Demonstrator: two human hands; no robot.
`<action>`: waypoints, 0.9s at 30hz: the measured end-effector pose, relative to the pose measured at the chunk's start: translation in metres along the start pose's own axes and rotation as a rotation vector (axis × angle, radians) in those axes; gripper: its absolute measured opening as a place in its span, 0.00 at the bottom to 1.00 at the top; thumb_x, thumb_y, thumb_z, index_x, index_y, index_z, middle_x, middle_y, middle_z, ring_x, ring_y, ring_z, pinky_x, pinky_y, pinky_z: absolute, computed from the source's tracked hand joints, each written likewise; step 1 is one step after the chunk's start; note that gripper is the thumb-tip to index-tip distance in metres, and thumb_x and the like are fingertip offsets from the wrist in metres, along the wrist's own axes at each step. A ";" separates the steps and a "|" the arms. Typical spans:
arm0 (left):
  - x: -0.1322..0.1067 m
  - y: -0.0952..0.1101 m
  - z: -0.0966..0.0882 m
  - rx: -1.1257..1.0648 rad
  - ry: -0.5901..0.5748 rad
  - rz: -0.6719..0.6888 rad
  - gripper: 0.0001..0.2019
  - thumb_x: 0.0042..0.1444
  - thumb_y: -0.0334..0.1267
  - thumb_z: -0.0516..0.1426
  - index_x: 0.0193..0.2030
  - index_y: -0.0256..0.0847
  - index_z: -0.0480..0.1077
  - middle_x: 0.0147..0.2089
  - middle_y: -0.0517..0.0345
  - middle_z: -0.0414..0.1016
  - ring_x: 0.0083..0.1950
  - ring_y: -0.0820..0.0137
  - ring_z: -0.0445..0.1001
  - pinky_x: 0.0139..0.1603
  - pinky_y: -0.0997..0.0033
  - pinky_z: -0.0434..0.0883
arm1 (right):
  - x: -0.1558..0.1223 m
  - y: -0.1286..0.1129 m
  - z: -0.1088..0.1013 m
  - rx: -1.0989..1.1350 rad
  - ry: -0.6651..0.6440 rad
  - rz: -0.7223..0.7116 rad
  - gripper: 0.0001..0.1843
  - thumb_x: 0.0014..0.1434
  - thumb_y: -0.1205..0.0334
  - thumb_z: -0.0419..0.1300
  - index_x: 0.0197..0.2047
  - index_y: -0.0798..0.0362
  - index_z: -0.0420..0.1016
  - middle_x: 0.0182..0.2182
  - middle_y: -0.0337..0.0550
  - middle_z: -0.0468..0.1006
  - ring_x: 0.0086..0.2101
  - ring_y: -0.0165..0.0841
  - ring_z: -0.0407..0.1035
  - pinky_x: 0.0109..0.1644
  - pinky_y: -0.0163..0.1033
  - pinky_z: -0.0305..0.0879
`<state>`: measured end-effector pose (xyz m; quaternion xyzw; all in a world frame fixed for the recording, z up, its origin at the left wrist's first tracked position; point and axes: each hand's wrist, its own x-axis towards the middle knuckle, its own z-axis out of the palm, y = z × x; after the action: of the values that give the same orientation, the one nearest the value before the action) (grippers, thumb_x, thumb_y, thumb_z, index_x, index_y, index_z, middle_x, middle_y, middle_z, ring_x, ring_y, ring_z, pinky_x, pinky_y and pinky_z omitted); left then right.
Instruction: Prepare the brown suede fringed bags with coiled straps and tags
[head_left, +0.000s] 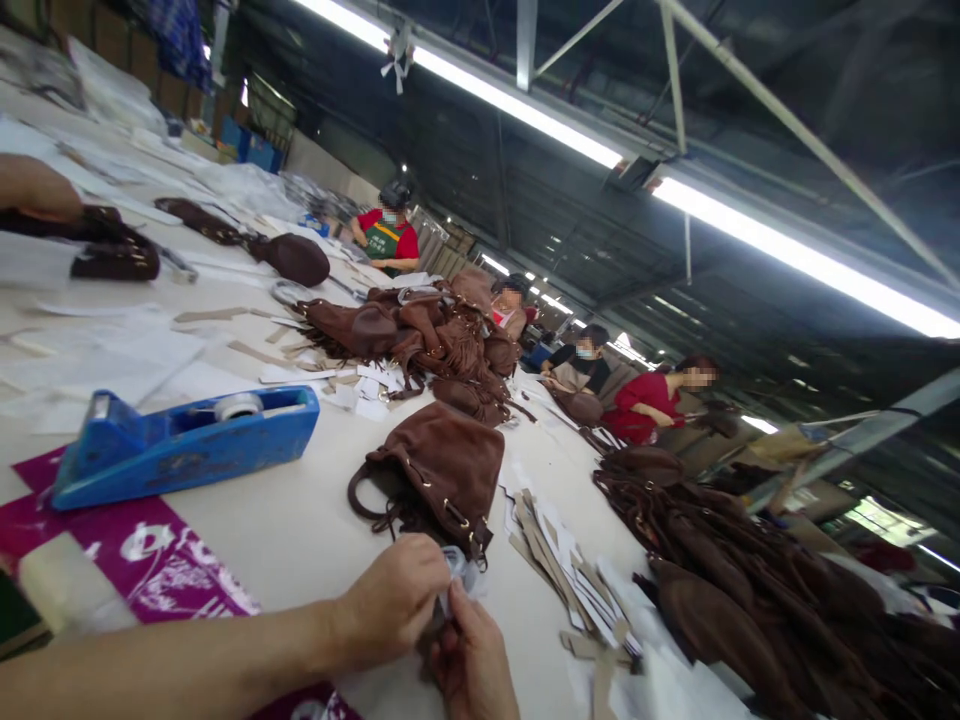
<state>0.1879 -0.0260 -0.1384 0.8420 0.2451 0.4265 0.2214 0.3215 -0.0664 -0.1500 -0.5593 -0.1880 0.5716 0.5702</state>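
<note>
My left hand [397, 590] reaches in from the left, its fingers closed in a pinch at a crumpled piece of clear plastic [459, 566]. From below, my right hand [474, 650] grips the same plastic between thumb and fingers. Something dark shows under the hands, but I cannot make out what it is. Just beyond them a brown drawstring bag [442, 465] lies on the white table [330, 510], with its eyelets and cord toward me and its looped handle to the left. Whether the plastic is joined to the bag is hidden.
A blue tape dispenser [187, 445] stands at left on a purple printed bag [172, 560]. Brown bags form a pile [427, 325] ahead and another pile [735, 590] at right. Paper strips [562, 560] lie between. Another person's hand [37, 188] is at far left; several co-workers sit beyond.
</note>
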 end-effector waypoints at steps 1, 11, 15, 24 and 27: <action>0.002 -0.004 -0.003 -0.053 0.045 -0.038 0.10 0.54 0.27 0.48 0.34 0.39 0.70 0.36 0.51 0.74 0.41 0.65 0.69 0.47 0.64 0.66 | 0.002 -0.001 -0.005 -0.066 -0.016 0.009 0.29 0.29 0.46 0.77 0.23 0.53 0.66 0.11 0.23 0.58 0.13 0.20 0.54 0.16 0.27 0.56; 0.032 -0.040 -0.091 0.348 -0.074 -0.351 0.14 0.46 0.21 0.49 0.32 0.40 0.71 0.39 0.51 0.74 0.46 0.61 0.69 0.51 0.64 0.64 | -0.004 -0.033 -0.056 -0.583 0.202 -0.304 0.39 0.41 0.36 0.68 0.51 0.51 0.70 0.37 0.46 0.78 0.19 0.29 0.66 0.21 0.37 0.65; 0.030 -0.048 -0.094 0.560 -0.037 -0.517 0.11 0.53 0.31 0.54 0.43 0.38 0.69 0.51 0.43 0.70 0.54 0.55 0.66 0.55 0.57 0.62 | -0.006 -0.029 -0.036 -0.873 0.282 -0.524 0.51 0.43 0.39 0.67 0.65 0.53 0.58 0.35 0.50 0.79 0.29 0.43 0.73 0.33 0.43 0.65; 0.081 -0.068 -0.107 0.592 -0.119 -0.683 0.10 0.58 0.34 0.51 0.40 0.39 0.73 0.45 0.44 0.76 0.50 0.57 0.73 0.48 0.63 0.67 | 0.022 -0.103 -0.053 -1.310 0.080 -0.685 0.30 0.49 0.59 0.54 0.56 0.56 0.71 0.46 0.55 0.78 0.47 0.50 0.71 0.50 0.48 0.62; 0.098 -0.059 -0.113 0.593 -0.152 -0.713 0.14 0.58 0.43 0.53 0.44 0.38 0.73 0.51 0.41 0.75 0.55 0.53 0.71 0.53 0.59 0.66 | 0.035 -0.126 -0.068 -1.466 0.083 -0.698 0.31 0.53 0.57 0.50 0.59 0.57 0.67 0.50 0.56 0.76 0.50 0.50 0.70 0.53 0.49 0.60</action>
<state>0.1321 0.0977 -0.0520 0.7610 0.6136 0.1722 0.1214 0.4451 -0.0300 -0.0782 -0.7205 -0.6567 0.0711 0.2110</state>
